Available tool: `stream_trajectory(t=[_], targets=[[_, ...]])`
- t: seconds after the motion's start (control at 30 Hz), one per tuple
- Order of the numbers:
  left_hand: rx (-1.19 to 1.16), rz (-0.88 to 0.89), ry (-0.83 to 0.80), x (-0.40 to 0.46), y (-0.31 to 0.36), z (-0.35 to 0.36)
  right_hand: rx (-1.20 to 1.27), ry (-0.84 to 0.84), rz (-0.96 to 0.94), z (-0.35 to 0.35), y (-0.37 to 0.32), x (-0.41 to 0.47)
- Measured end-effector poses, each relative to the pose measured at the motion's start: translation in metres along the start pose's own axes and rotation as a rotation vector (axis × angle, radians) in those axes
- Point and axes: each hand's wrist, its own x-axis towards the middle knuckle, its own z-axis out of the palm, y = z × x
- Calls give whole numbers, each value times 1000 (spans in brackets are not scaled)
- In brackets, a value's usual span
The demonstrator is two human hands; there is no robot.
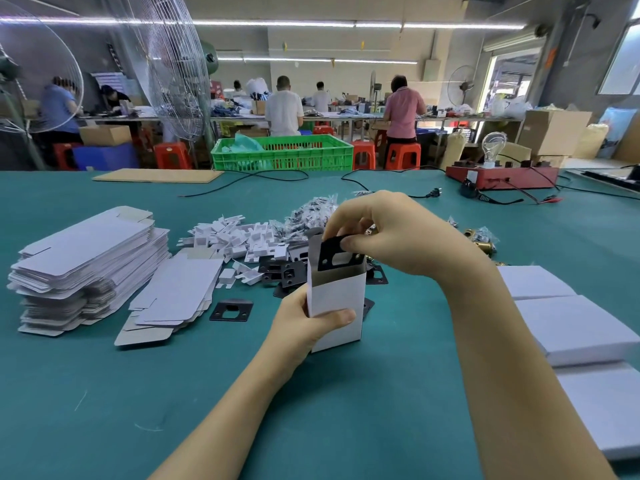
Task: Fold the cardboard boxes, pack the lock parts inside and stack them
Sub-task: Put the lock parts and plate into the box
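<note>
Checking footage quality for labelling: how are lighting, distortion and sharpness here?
Head view: even light from ceiling tubes, soft shadows on the green table; wide-angle bending at the edges; hands, white box and black plate sharp; background workers softer.

Bare table (104, 393) lies nearest the person; flat blanks (83, 265) crowd left, closed boxes (575, 327) right.

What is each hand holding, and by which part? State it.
Left hand grips the upright white box round its lower body, thumb across the front. Right hand fingers pinch the black plate by its top edge, lowering it into the box's open top.
</note>
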Motion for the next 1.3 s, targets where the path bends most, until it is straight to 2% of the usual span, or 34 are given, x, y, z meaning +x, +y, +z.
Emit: stream_trajectory(t=[0.33,0.53,0.67,0.77,0.9,0.97,1.1,1.23,1.3], targets=[[-2,6,-17,0,0,-2,-26,-47,-5,16,0,8],[4,2,-6,1,-3,-1,51,42,22,5,8,4],[-10,-10,21,3,-4,-2,106,168,89,-5,20,-1],[-53,-22,94,4,-5,-3,162,312,199,-12,37,-6],[-167,-43,317,8,-7,-8,246,480,382,-13,66,-10],[-222,-49,402,11,-9,-11,272,512,472,-8,78,-11],[-238,-58,438,14,-11,-13,260,376,623,11,96,-9],[-173,-43,384,13,-12,-12,247,171,719,28,103,-4],[-135,-35,356,12,-12,-11,232,135,727,36,106,-1]])
